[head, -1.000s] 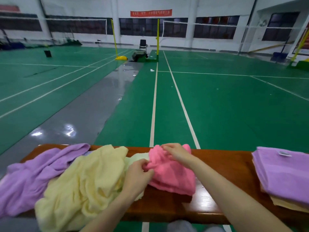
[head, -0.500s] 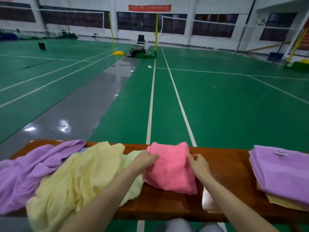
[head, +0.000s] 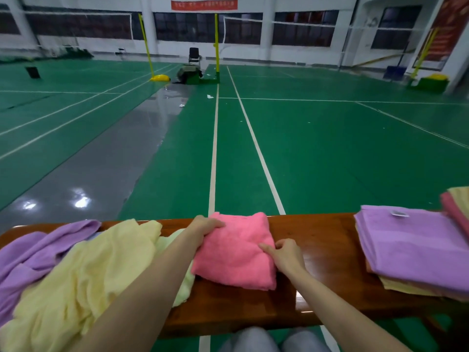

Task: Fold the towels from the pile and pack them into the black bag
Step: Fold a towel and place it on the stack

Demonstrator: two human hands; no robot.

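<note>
A folded pink towel (head: 236, 252) lies on the middle of the wooden bench (head: 319, 242). My left hand (head: 203, 228) grips its far left corner. My right hand (head: 285, 255) pinches its right edge near the front. To the left is a loose pile with a pale yellow towel (head: 83, 275) and a purple towel (head: 28, 255). A stack of folded towels topped by a purple one (head: 416, 247) sits at the right end. No black bag is in view.
More folded towels in pink and yellow (head: 456, 209) lie at the far right edge. Beyond the bench stretches a green court floor with white lines, net posts (head: 216, 44) and a chair (head: 194, 55). My knees (head: 274, 341) show below the bench.
The crumpled pink towel has been folded flat into a neat square. My hands moved apart to its left corner and right edge, and my view tilted slightly.
</note>
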